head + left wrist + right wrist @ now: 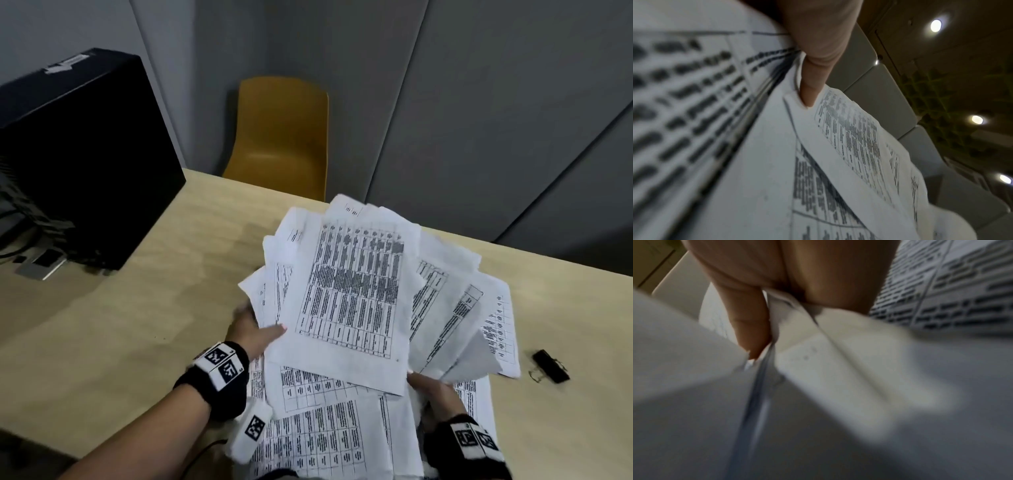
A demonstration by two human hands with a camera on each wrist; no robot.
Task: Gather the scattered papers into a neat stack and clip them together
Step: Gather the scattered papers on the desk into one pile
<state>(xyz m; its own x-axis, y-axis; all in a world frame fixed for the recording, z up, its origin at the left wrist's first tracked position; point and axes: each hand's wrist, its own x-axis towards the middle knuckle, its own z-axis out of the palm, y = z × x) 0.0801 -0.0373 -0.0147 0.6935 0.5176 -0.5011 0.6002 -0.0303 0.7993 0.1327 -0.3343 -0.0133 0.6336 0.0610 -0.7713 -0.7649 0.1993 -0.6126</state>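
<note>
A fanned bundle of printed papers [356, 294] with tables is lifted off the wooden table [137, 308], tilted towards me. My left hand [255, 334] grips its left edge, thumb on top. My right hand [433, 390] holds the bundle's lower right corner, fingers hidden beneath the sheets. In the left wrist view a finger [813, 78] presses between sheets of the papers [849, 138]. In the right wrist view fingers [752, 327] pinch blurred papers [838, 361]. More loose sheets [325, 442] lie flat on the table below. A black binder clip [549, 366] lies to the right of the papers.
A black computer tower [78, 154] stands at the table's far left with cables beside it. A yellow chair [281, 137] sits behind the table against grey wall panels [479, 120]. Bare tabletop stretches left of the papers.
</note>
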